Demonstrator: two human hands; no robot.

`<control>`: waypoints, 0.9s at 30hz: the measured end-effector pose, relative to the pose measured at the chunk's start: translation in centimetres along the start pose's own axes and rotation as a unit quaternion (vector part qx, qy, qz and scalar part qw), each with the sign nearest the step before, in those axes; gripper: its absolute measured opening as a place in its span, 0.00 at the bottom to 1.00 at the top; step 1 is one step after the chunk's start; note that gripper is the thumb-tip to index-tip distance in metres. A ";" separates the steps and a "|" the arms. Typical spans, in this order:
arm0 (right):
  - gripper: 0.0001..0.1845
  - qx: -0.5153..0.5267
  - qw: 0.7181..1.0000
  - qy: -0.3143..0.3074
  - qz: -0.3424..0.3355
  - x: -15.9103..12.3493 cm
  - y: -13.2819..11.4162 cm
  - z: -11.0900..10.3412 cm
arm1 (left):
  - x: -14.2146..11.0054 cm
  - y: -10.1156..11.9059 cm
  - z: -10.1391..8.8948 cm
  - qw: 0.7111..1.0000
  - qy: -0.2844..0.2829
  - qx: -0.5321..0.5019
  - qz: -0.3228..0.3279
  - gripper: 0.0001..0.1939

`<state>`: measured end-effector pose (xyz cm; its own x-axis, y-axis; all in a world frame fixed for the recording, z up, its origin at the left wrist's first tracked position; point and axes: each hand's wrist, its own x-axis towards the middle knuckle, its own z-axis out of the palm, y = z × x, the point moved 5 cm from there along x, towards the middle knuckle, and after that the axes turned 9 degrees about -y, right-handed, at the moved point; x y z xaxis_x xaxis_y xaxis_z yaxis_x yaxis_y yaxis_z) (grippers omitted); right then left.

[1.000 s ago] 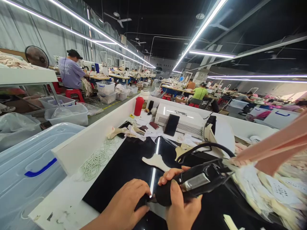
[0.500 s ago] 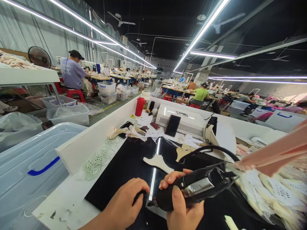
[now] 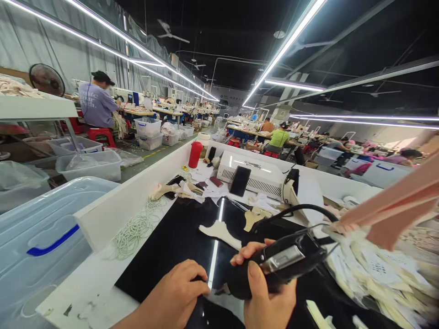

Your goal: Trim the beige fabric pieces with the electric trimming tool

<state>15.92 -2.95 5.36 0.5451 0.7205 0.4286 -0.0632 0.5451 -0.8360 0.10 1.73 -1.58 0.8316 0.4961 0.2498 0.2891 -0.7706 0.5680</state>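
Note:
A black corded hand-held power tool [image 3: 274,267] with a silver plate on its side lies tilted in my right hand [image 3: 264,292], whose fingers wrap round its body. To its left, my left hand [image 3: 178,290] is closed, with thumb and forefinger pressed together at the edge of some dark material; what they pinch is hard to make out. The tool's front end points toward my left fingers, a small gap apart. Both hands are over a glossy black board [image 3: 171,242]. A cream cut-out piece [image 3: 219,233] lies on the board just beyond them.
Pale green cord [image 3: 137,230] lies in a tangle at left. Behind are a phone [image 3: 239,181], a white vented box [image 3: 254,171] and a red cup [image 3: 195,154]. Cream pieces [image 3: 380,269] are heaped at right, beneath hanging pink fabric [image 3: 394,201]. A lidded bin [image 3: 44,228] stands left. Co-workers sit farther off.
The view has shifted slightly. The tool's front end has drawn a little away from my left fingers. Both hands keep much the same grip.

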 end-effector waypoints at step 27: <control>0.20 -0.063 0.993 0.098 -0.035 0.1 -1.6 -4.6 | 6.3 1.2 -0.2 0.961 -0.220 -0.054 0.159 0.17</control>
<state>19.92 -5.68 5.15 0.6975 0.5793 0.4219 0.0788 0.5232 -0.8486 5.53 4.01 0.85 0.9966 0.0062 0.0824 -0.0449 -0.7970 0.6023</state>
